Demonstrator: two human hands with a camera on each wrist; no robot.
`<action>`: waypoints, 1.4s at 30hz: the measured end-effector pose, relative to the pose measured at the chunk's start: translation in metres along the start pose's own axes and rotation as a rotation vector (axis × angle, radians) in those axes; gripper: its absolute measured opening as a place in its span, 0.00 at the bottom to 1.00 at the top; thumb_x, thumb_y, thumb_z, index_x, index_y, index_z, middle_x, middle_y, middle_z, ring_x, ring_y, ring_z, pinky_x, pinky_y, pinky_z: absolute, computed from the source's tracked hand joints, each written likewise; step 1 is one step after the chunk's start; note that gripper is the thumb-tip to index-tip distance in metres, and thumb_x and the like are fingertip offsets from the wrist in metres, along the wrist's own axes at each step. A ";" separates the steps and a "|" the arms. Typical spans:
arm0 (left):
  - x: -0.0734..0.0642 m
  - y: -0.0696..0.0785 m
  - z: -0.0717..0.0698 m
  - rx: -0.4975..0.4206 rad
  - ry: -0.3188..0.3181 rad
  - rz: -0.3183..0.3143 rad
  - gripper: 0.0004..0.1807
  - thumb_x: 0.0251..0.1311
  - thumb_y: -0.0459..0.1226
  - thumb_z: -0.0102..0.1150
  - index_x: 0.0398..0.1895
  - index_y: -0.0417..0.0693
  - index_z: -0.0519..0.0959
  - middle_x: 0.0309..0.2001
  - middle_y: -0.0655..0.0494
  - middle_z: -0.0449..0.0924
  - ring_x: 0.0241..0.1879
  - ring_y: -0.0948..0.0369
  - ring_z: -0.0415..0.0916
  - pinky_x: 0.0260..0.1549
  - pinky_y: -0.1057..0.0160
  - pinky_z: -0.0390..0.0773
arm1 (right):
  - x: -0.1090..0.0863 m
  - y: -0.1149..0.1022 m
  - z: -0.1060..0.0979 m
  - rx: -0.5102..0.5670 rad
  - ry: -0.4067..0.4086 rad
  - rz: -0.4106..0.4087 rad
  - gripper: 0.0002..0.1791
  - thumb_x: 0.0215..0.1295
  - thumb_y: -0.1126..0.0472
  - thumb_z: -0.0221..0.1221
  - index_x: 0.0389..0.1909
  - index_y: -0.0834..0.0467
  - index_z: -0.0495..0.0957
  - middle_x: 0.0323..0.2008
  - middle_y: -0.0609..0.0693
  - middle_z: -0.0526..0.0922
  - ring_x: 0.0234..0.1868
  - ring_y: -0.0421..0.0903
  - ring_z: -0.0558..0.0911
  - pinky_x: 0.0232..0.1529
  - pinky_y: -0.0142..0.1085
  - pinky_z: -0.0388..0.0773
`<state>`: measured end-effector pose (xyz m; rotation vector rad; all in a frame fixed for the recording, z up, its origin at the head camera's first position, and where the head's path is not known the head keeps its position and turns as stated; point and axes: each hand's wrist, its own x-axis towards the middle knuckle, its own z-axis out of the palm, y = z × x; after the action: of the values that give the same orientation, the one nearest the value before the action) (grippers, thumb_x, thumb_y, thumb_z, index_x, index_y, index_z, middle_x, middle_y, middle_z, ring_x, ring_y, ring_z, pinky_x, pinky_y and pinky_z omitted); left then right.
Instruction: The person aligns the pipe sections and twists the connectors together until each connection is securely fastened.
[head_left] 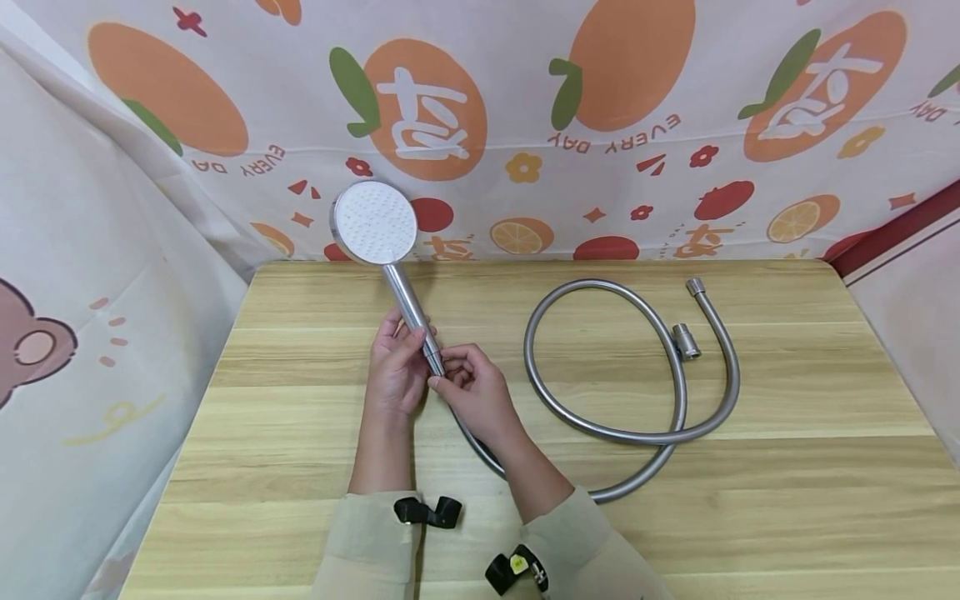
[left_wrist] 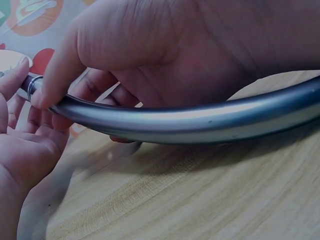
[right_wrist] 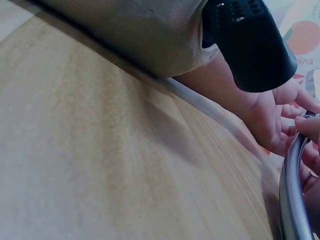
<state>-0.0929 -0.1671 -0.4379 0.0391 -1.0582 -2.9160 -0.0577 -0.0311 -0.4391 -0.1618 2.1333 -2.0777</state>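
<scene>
A shower head (head_left: 375,222) with a round, pale nozzle face and a chrome handle tilts up and to the left above the table's back edge. My left hand (head_left: 395,371) grips the lower part of its handle, thumb across the front. At the handle's bottom end, my right hand (head_left: 483,400) pinches the end of a grey metal shower hose (head_left: 622,487) between thumb and fingers. The left wrist view shows the hose (left_wrist: 200,122) curving away from that joint, under the right hand (left_wrist: 150,45). Fingers partly hide the joint.
The hose loops across the right side of the wooden table (head_left: 810,500), its free end (head_left: 696,287) pointing to the back. Beside the loop lies a short metal fitting (head_left: 686,342). A fruit-print cloth (head_left: 525,200) hangs behind the table. Black wrist cameras sit on both sleeves.
</scene>
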 end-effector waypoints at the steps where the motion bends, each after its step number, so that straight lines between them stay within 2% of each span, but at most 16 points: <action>1: 0.000 0.000 0.000 0.004 -0.003 0.000 0.21 0.57 0.23 0.63 0.53 0.47 0.75 0.39 0.53 0.82 0.36 0.59 0.81 0.34 0.68 0.80 | -0.002 -0.005 0.000 -0.002 0.003 0.004 0.19 0.60 0.68 0.66 0.52 0.59 0.77 0.41 0.57 0.84 0.34 0.45 0.76 0.30 0.24 0.72; 4: 0.000 -0.002 -0.001 0.023 -0.013 0.003 0.20 0.58 0.23 0.63 0.52 0.47 0.76 0.40 0.51 0.83 0.37 0.59 0.81 0.34 0.68 0.80 | -0.008 -0.016 0.001 -0.031 0.031 0.000 0.17 0.60 0.66 0.67 0.50 0.58 0.77 0.39 0.55 0.84 0.33 0.45 0.76 0.31 0.25 0.73; 10: 0.001 -0.003 0.000 0.046 -0.026 0.015 0.19 0.57 0.23 0.63 0.50 0.47 0.78 0.40 0.52 0.84 0.38 0.59 0.82 0.34 0.69 0.79 | -0.005 -0.001 0.006 -0.118 0.120 -0.027 0.18 0.58 0.55 0.71 0.47 0.50 0.78 0.34 0.44 0.84 0.31 0.39 0.79 0.31 0.29 0.78; 16: 0.000 -0.002 0.002 0.056 -0.030 0.016 0.19 0.58 0.23 0.62 0.51 0.47 0.78 0.41 0.52 0.84 0.38 0.59 0.82 0.34 0.68 0.79 | -0.008 -0.008 0.008 -0.130 0.164 -0.042 0.17 0.56 0.59 0.71 0.45 0.53 0.77 0.32 0.46 0.83 0.31 0.39 0.79 0.32 0.29 0.78; 21: 0.000 -0.002 0.001 0.045 -0.041 0.020 0.19 0.59 0.23 0.62 0.52 0.45 0.78 0.41 0.51 0.85 0.38 0.59 0.83 0.35 0.68 0.81 | -0.007 -0.006 0.009 -0.111 0.155 -0.067 0.15 0.60 0.59 0.69 0.45 0.54 0.77 0.34 0.47 0.83 0.33 0.39 0.79 0.34 0.30 0.80; 24: -0.001 -0.001 0.000 0.051 -0.038 0.020 0.19 0.59 0.23 0.61 0.53 0.45 0.78 0.41 0.51 0.85 0.38 0.59 0.84 0.36 0.67 0.82 | -0.007 -0.003 0.009 -0.075 0.137 -0.082 0.14 0.62 0.59 0.66 0.46 0.56 0.77 0.34 0.48 0.84 0.34 0.40 0.79 0.34 0.30 0.80; 27: -0.001 0.000 0.000 0.064 -0.037 0.013 0.19 0.60 0.23 0.60 0.54 0.46 0.78 0.41 0.51 0.86 0.38 0.59 0.85 0.36 0.67 0.83 | -0.005 0.001 0.009 0.015 0.103 -0.067 0.14 0.64 0.60 0.65 0.48 0.58 0.75 0.35 0.52 0.84 0.34 0.45 0.81 0.34 0.31 0.80; 31: -0.002 0.002 0.001 0.075 -0.033 0.000 0.20 0.62 0.23 0.57 0.56 0.46 0.77 0.40 0.51 0.86 0.37 0.59 0.86 0.36 0.67 0.84 | -0.002 0.003 0.009 0.205 0.044 0.007 0.15 0.67 0.62 0.61 0.51 0.62 0.72 0.39 0.63 0.84 0.37 0.54 0.84 0.37 0.36 0.84; 34: -0.003 0.002 0.001 0.088 -0.019 -0.005 0.20 0.63 0.24 0.57 0.57 0.47 0.77 0.40 0.52 0.87 0.37 0.60 0.86 0.35 0.67 0.83 | -0.001 0.002 0.009 0.317 0.020 0.077 0.14 0.68 0.64 0.60 0.51 0.63 0.72 0.41 0.68 0.83 0.37 0.54 0.85 0.39 0.36 0.84; 38: -0.004 0.001 0.000 0.091 0.005 -0.012 0.21 0.63 0.24 0.58 0.58 0.46 0.76 0.41 0.52 0.87 0.37 0.60 0.86 0.34 0.67 0.84 | 0.000 0.002 0.008 0.353 0.018 0.141 0.14 0.69 0.63 0.59 0.52 0.62 0.72 0.40 0.67 0.84 0.33 0.48 0.84 0.36 0.33 0.83; 42: -0.002 -0.001 0.000 0.107 0.044 -0.006 0.25 0.62 0.24 0.58 0.64 0.40 0.71 0.40 0.51 0.87 0.37 0.60 0.86 0.35 0.67 0.84 | 0.001 0.002 0.007 0.317 0.032 0.149 0.14 0.67 0.61 0.61 0.51 0.59 0.74 0.39 0.66 0.85 0.33 0.49 0.84 0.36 0.34 0.84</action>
<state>-0.0907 -0.1658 -0.4387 0.1094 -1.2075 -2.8465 -0.0570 -0.0382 -0.4417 0.0680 1.7398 -2.3031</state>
